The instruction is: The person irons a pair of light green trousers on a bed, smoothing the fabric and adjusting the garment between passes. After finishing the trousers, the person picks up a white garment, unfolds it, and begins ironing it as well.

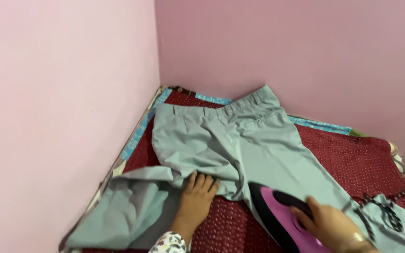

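Where the two pink walls meet in a corner, a pair of grey-green trousers (240, 145) lies spread over a dark red, dotted bedcover (352, 154), the waistband up near the corner and one leg running down toward the lower right. The other leg is folded over to the lower left, bunched in loose creases near the crotch. The right hand (326, 222) is wrapped around the dark handle of a purple and black iron (277, 218), its grip closed on it, and the iron's pointed nose sits on the trouser leg just below the crotch seam. The left hand (198, 192) lies flat on the cloth with fingers spread and pressed against the folded leg, its grip open, holding nothing but pinning the fabric down just beside the iron's tip. A floral-print sleeve (169, 243) shows at the left wrist, and a bangle circles the right wrist at the bottom edge. A dark patterned cord (385, 211) loops over the trouser leg at the far right, near the edge of the bedcover. Along the bedcover's far and left borders runs a strip of blue patterned trim (139, 133), tucked close against the pink walls (62, 93).
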